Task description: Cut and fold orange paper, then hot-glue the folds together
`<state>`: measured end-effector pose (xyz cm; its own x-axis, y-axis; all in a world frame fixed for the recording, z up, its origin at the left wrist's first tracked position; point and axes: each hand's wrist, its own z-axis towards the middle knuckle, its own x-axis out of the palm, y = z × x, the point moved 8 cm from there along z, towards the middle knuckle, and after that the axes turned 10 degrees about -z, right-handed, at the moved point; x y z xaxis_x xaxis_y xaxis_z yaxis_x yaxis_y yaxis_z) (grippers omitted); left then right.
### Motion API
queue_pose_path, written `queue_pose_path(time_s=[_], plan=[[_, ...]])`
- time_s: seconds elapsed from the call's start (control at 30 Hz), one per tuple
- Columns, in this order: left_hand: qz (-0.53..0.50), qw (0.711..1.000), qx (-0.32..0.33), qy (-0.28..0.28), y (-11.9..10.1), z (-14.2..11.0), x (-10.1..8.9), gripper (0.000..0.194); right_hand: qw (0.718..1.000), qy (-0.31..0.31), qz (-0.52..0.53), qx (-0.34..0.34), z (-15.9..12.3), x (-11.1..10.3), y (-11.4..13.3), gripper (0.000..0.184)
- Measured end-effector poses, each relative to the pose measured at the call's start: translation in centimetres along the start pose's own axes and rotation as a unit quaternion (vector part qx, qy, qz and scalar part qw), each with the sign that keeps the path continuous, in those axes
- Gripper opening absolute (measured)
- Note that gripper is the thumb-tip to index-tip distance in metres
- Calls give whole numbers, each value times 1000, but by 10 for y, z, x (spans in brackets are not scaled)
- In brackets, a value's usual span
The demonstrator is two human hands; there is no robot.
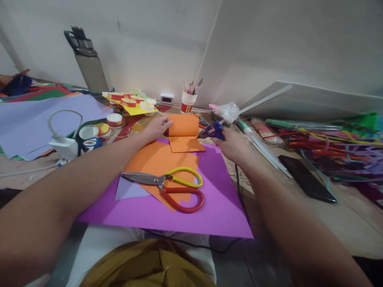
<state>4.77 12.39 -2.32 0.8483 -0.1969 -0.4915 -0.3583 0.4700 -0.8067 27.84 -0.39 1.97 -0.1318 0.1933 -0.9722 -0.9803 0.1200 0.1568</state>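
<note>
My left hand (158, 126) is closed on the left edge of a rolled sheet of orange paper (183, 124). The sheet's flat end lies toward me, with a shiny line along the fold. In my right hand (231, 142) is a dark blue glue gun (213, 130), a clear glue stick in its back. Its nozzle points left, at the right end of that line; whether it touches the paper I cannot tell. Scissors (158, 180) with one yellow and one red handle lie on orange scraps (149, 157) over a purple sheet (209, 211).
Behind the paper stand a paper cup of pens (188, 103) and a small white device (166, 99). Yellow card with paper rings (128, 103), tape rolls (115, 119) and a white plug (64, 147) are left. A black phone (306, 178) and several pipe cleaners (338, 153) lie right.
</note>
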Motion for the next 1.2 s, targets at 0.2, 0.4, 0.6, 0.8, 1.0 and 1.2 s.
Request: queue_pose_path(time_s=[0.2, 0.4, 0.6, 0.8, 1.0, 1.2], plan=[[-40, 999, -16, 18, 6, 1, 4, 23, 998, 37, 50, -25, 0, 2, -2, 28], [-10, 1000, -8, -2, 5, 2, 0, 21, 1000, 3, 2, -4, 1, -4, 1, 30], [-50, 999, 0, 11, 3, 0, 3, 20, 1000, -8, -7, 5, 3, -4, 3, 30], [-8, 1000, -7, 7, 2, -1, 2, 22, 999, 25, 5, -24, -4, -4, 12, 25], [-13, 1000, -12, 5, 5, 1, 2, 22, 998, 46, -10, -30, -9, -7, 18, 25], [14, 1000, -1, 3, 4, 2, 1, 23, 999, 25, -19, -17, 1, -4, -3, 31]])
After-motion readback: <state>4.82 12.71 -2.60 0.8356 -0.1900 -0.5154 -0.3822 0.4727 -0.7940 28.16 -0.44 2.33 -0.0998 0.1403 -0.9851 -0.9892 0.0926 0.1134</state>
